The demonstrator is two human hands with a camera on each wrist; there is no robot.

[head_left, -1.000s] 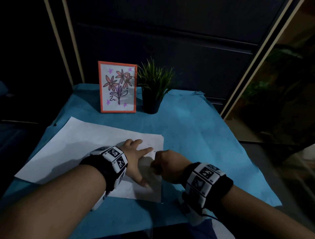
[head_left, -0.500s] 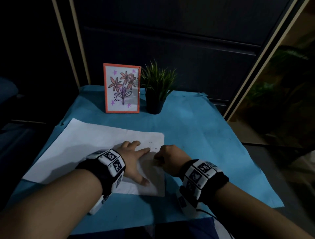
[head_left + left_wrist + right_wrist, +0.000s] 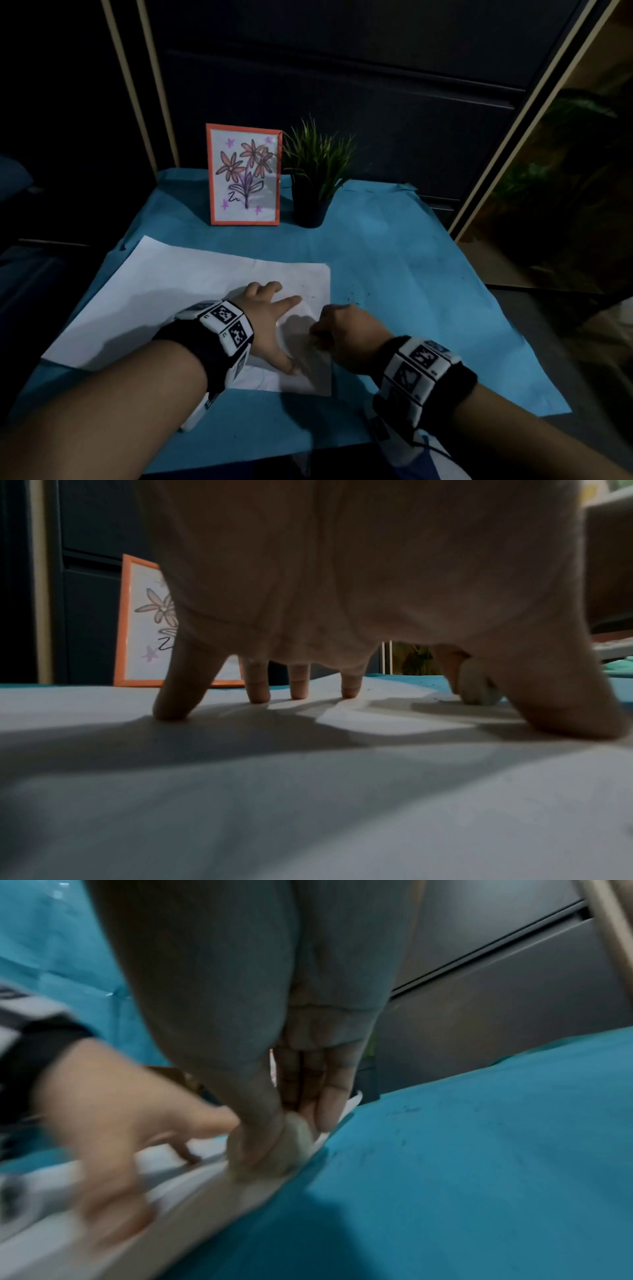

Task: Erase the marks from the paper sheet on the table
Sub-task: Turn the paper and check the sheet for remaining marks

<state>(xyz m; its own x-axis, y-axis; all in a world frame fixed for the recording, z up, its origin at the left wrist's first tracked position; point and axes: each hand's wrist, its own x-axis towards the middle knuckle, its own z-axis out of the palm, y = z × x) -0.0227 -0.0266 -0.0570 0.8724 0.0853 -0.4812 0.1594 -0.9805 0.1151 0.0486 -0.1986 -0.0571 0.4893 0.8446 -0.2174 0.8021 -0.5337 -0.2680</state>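
The paper sheet [image 3: 164, 308] lies on the blue-covered table [image 3: 411, 274], its right edge toward 3 o'clock. The left hand [image 3: 270, 322] is spread wide, all 5 fingertips [image 3: 171, 710] planted on the sheet. At 3 o'clock of it, the right hand [image 3: 346, 332] pinches a pale eraser [image 3: 294, 1148] between thumb and fingers and presses it on the sheet's right edge. Dark crumbs [image 3: 352, 301] dot the cloth just beyond.

To do this well, I judge short strokes running away from the pinning hand are best, so the thin edge does not buckle.

Against the picture 1 second ago, the left hand is planted as before; the right fist sits at much the same edge spot, slightly shifted. The framed drawing [image 3: 245, 174] and plant [image 3: 315, 171], at 12 o'clock, are unchanged.
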